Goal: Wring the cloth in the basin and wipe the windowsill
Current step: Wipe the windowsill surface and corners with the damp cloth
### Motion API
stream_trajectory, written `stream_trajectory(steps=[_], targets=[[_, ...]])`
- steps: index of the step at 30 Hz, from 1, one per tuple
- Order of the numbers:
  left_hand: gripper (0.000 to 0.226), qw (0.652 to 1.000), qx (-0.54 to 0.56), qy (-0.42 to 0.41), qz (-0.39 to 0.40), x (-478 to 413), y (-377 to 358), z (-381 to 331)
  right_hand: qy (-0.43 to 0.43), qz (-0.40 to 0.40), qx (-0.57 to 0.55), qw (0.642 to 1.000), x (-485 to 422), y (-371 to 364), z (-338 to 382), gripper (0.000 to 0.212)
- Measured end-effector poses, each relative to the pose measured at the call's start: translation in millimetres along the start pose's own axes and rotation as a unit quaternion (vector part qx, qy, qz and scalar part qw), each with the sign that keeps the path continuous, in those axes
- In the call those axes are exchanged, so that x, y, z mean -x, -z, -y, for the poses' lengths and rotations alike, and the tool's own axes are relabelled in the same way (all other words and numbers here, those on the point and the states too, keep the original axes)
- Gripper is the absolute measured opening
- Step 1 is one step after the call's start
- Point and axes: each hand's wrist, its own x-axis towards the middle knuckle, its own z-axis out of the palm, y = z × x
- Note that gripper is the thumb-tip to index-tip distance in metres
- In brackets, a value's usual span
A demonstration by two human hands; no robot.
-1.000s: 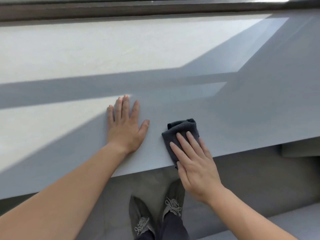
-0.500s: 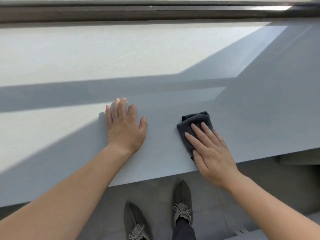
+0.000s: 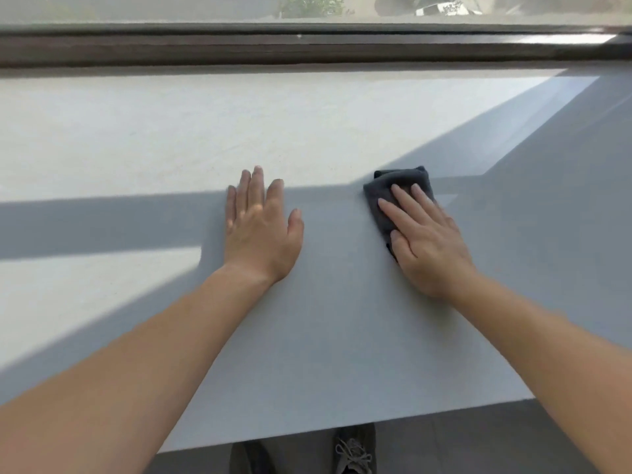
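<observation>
**Current step: wiping.** The cloth (image 3: 384, 188) lies on the windowsill (image 3: 342, 336), roughly midway between the window frame (image 3: 307, 46) and the sill's near edge. No basin is in view.

**Grip state.** The right hand (image 3: 427, 241) lies flat on the cloth with its fingers straight and slightly spread. It presses the cloth down and does not clasp or pinch it. The left hand (image 3: 261, 230) rests palm down on the bare sill with straight fingers and holds nothing. It lies about as far from the frame as the right hand and apart from the cloth.

**Governing relation.** The cloth sits under the right fingers and projects past the fingertips on the frame side. Its long axis points roughly toward the frame. The right hand is the nearer one and the only one touching the cloth. A stroke toward the frame therefore pushes the folded edge ahead of the fingers, and this is judged the likely next pass.

**Materials.**
- Cloth: dark grey, soft and folded into a thick rectangular pad with rounded corners.
- Sill: a broad, flat, matt pale grey slab crossed by sunlit patches and hard shadow bands.
- Frame: dark, straight and ridged.
</observation>
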Motion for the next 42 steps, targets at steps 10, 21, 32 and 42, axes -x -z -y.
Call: stream_trajectory(steps=[10,21,32,42], targets=[[0.062,0.998,-0.048,0.029,-0.004,-57.4,-32.3,-9.4,0.164,0.015,0.029,0.986,-66.5,-1.4,-3.9,0.057],[0.070,0.996,-0.087,0.028,-0.012,-59.8,-33.2,-7.4,0.138,-0.040,0.010,0.990,-167.1,2.3,9.2,0.056],[0.071,0.995,-0.087,0.032,-0.022,-61.0,-35.4,-10.5,0.066,-0.047,-0.008,0.997,-239.6,10.9,32.9,0.056],[0.071,0.995,-0.090,0.027,-0.016,-58.7,-36.4,-11.1,-0.051,-0.048,-0.021,0.997,-253.2,39.9,-65.3,0.056]])
